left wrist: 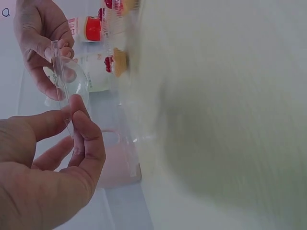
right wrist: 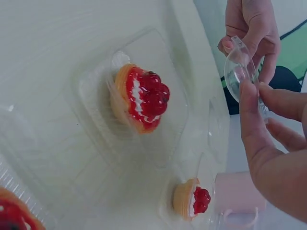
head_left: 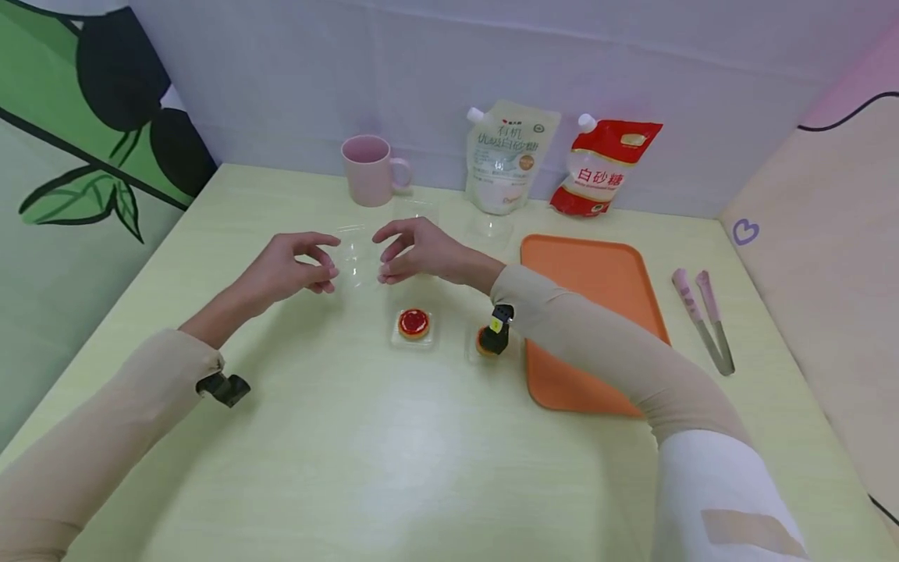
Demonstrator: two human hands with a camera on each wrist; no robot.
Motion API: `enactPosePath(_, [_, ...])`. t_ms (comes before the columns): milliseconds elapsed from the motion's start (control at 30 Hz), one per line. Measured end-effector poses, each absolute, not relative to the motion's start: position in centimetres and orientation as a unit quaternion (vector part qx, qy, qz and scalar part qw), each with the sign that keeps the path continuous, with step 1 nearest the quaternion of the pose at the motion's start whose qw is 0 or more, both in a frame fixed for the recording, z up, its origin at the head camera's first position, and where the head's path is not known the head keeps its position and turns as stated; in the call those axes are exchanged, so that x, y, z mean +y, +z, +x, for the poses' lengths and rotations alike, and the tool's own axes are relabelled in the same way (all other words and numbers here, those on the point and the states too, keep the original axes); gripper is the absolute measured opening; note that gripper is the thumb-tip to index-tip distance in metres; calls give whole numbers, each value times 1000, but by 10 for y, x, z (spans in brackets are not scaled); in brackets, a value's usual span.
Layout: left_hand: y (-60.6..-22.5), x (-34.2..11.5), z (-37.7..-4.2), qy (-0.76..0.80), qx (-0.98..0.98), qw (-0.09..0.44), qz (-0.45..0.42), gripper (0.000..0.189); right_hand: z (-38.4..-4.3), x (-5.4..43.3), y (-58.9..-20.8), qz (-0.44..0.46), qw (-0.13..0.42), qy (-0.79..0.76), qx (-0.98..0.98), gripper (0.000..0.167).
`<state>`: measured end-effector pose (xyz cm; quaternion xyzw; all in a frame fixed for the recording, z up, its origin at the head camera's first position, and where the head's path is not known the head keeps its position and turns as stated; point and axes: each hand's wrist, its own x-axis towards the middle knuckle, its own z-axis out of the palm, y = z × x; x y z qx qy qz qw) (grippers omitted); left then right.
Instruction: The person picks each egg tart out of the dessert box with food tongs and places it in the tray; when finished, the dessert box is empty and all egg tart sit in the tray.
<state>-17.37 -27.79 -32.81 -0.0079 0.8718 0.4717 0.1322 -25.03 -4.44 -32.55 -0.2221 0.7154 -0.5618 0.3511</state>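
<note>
Above the table's far half, a clear plastic domed lid (head_left: 356,256) is held between both hands. My left hand (head_left: 298,264) pinches one edge with thumb and fingertips, and my right hand (head_left: 420,251) pinches the opposite edge. Seen from the left wrist, the lid (left wrist: 72,79) stands on edge with its dome bulging out. Nearer me, a small tart (head_left: 413,323) with a glossy red topping sits on a clear square base. Another tart (head_left: 485,343) on its own clear base is partly covered by the right wrist camera. A third tart (right wrist: 17,211) shows in the right wrist view's corner.
An orange tray (head_left: 583,261) lies under the right forearm. Clear plastic pieces, one a dome (head_left: 492,226), lie farther back. A pink mug (head_left: 368,172), a pale sugar pouch (head_left: 509,160) and a red one (head_left: 604,168) stand behind. Two pink-handled utensils (head_left: 702,312) lie right.
</note>
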Motion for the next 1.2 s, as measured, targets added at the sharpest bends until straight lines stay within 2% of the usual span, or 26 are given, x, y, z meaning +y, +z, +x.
enactPosePath(267, [-347, -294, -161, 461, 874, 151, -11, 55, -245, -65, -335, -245, 369, -504, 741, 53])
enactPosePath(700, [-362, -309, -158, 404, 900, 164, -29, 55, -244, -94, -341, -227, 394, -458, 764, 47])
enactPosePath(1200, [-362, -311, -156, 386, 908, 159, -24, 49, -238, -106, -349, -271, 344, -386, 812, 44])
